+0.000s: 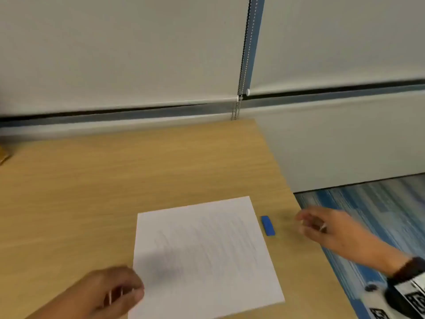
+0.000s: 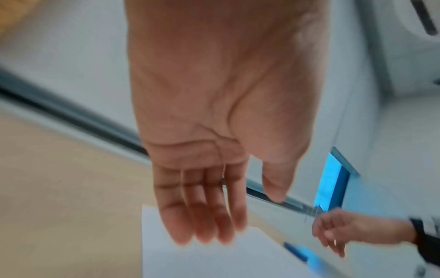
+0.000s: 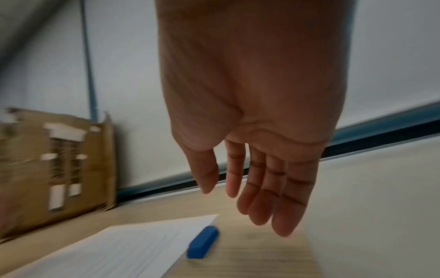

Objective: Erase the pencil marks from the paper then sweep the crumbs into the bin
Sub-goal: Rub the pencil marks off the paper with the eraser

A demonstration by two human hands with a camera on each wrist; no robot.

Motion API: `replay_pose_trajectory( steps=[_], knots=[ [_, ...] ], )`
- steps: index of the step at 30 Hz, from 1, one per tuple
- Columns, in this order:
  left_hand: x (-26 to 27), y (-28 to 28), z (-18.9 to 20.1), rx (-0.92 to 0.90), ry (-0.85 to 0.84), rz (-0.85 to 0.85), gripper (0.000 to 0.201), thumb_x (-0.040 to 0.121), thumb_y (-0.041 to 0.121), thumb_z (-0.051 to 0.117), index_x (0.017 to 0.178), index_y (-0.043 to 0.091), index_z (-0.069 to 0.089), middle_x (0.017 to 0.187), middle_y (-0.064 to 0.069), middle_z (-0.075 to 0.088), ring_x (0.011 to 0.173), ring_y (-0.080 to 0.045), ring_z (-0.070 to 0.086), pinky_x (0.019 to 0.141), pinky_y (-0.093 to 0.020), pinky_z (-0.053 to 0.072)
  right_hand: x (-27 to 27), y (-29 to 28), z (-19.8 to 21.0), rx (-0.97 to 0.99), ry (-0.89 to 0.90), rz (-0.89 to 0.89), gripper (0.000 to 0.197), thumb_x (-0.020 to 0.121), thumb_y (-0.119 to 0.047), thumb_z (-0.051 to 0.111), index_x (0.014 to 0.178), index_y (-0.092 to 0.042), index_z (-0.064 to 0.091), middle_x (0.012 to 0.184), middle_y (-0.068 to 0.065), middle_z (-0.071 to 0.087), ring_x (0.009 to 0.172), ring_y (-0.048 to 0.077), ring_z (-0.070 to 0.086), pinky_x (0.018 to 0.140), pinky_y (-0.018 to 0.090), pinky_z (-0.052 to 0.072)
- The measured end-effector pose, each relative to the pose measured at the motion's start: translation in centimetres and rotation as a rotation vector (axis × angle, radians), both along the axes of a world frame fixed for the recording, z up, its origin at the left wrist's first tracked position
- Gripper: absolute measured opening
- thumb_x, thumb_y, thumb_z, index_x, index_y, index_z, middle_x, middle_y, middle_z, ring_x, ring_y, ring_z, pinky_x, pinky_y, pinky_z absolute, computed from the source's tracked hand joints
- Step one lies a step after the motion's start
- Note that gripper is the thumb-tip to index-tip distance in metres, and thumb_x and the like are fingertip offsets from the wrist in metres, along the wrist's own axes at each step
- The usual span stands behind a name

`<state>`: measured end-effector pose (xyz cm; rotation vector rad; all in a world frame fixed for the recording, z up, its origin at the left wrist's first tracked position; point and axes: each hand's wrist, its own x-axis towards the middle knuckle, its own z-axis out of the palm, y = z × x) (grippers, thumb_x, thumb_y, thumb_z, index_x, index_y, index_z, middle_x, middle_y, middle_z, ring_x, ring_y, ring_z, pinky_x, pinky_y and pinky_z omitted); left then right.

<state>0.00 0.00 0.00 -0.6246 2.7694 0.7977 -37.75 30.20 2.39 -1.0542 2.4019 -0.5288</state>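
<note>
A white sheet of paper (image 1: 204, 254) with faint pencil scribbles lies on the wooden desk (image 1: 115, 180). A blue eraser (image 1: 268, 225) lies just right of the sheet's top right corner, also visible in the right wrist view as the eraser (image 3: 202, 242). My right hand (image 1: 322, 229) hovers empty to the right of the eraser, fingers relaxed and apart from it. My left hand (image 1: 110, 293) is at the paper's lower left edge, holding nothing; in the left wrist view its fingers (image 2: 202, 206) are straight above the sheet (image 2: 214, 254).
The desk's right edge runs close to the eraser, with blue patterned floor (image 1: 379, 215) beyond it. A brown cardboard box (image 3: 54, 165) stands at the desk's far left against the wall. White roller blinds and a bead chain (image 1: 239, 107) are behind the desk.
</note>
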Motion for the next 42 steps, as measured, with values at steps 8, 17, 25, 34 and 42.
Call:
replay_pose_trajectory(
  steps=[8,17,25,34,42],
  knots=[
    [-8.2,-3.2,-1.1,-0.342,-0.054,-0.071,0.111,0.053,0.100,0.014,0.141,0.037,0.041,0.150,0.020,0.027,0.133,-0.005,0.033,0.098,-0.022,0.036,1.0,-6.6,-2.8,0.200,0.076,0.069,0.035,0.088,-0.042,0.060,0.079,-0.009,0.067,0.078,0.007,0.069,0.058,0.014,0.048,0.052,0.023,0.039],
    [-9.0,-2.9,-2.1,-0.485,-0.210,-0.150,0.109,0.059,0.094,0.025,0.151,0.036,0.018,0.156,0.020,0.013,0.136,-0.002,0.024,0.106,-0.023,0.027,0.9,-7.3,-4.5,0.248,0.171,0.040,0.046,0.085,-0.041,0.063,0.089,0.004,0.066,0.089,0.019,0.070,0.062,0.020,0.049,0.058,0.032,0.041],
    [-8.7,-2.4,-2.4,-0.455,-0.307,-0.113,0.113,0.057,0.091,0.041,0.152,0.036,0.014,0.157,0.019,0.013,0.136,-0.011,0.020,0.111,-0.031,0.029,2.3,-7.4,-4.5,0.175,0.299,0.075,0.036,0.084,-0.034,0.068,0.086,0.002,0.068,0.088,0.018,0.070,0.066,0.025,0.056,0.060,0.031,0.045],
    [-6.7,3.0,-2.2,-0.503,-0.294,-0.136,0.109,0.064,0.090,0.047,0.151,0.031,0.017,0.152,0.015,0.026,0.125,-0.014,0.030,0.104,-0.035,0.033,8.2,-8.1,-1.7,-0.188,0.257,0.312,0.010,0.080,-0.021,0.074,0.079,-0.020,0.064,0.060,-0.004,0.067,0.050,0.002,0.061,0.058,0.018,0.049],
    [-6.1,4.9,-2.2,-0.532,-0.301,-0.175,0.111,0.065,0.090,0.047,0.151,0.025,0.022,0.150,0.013,0.025,0.121,-0.015,0.026,0.101,-0.034,0.028,14.3,-13.1,-3.5,-0.045,0.312,0.646,0.015,0.093,-0.028,0.056,0.097,-0.015,0.061,0.086,-0.001,0.059,0.076,0.016,0.053,0.068,0.028,0.045]
  ],
)
